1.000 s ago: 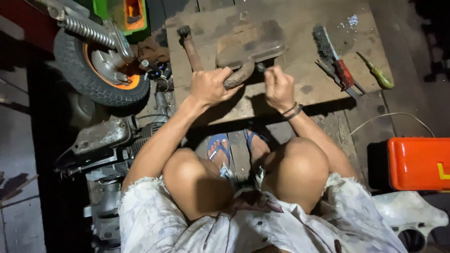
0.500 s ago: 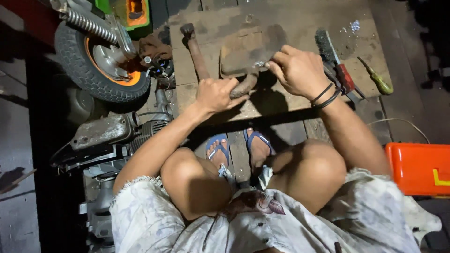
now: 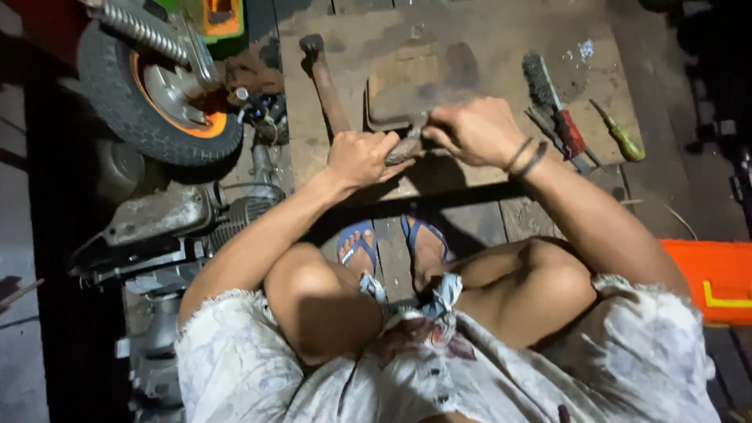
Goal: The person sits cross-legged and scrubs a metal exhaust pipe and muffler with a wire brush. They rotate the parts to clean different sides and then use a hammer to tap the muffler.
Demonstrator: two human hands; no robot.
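A wooden board point(image 3: 470, 55) lies flat on the floor in front of the seated person and serves as the landmark here. To the left of the board stands a small wheel point(image 3: 157, 94) with a black tyre and an orange rim, and below the wheel, still left of the board, lies a grey engine block point(image 3: 164, 227). At the right, below the board's near right corner, sits an orange box point(image 3: 713, 278). On the board itself, near its middle, rests a dark metal plate point(image 3: 407, 90), and just left of the plate a rusty hammer point(image 3: 325, 82) lies with its head toward the far edge. Near the board's right edge lie a wire brush point(image 3: 552, 102) with a red handle and, further right, a green screwdriver point(image 3: 619, 133).

At the board's near edge, both hands meet on a small dark metal part point(image 3: 407, 147). The left hand point(image 3: 360, 157) is clamped around the part's left end, fingers curled shut over it. The right hand point(image 3: 470, 129), with dark bands at the wrist, is closed on the right end, touching the near edge of the plate. The part sits between the two hands, mostly hidden by them.
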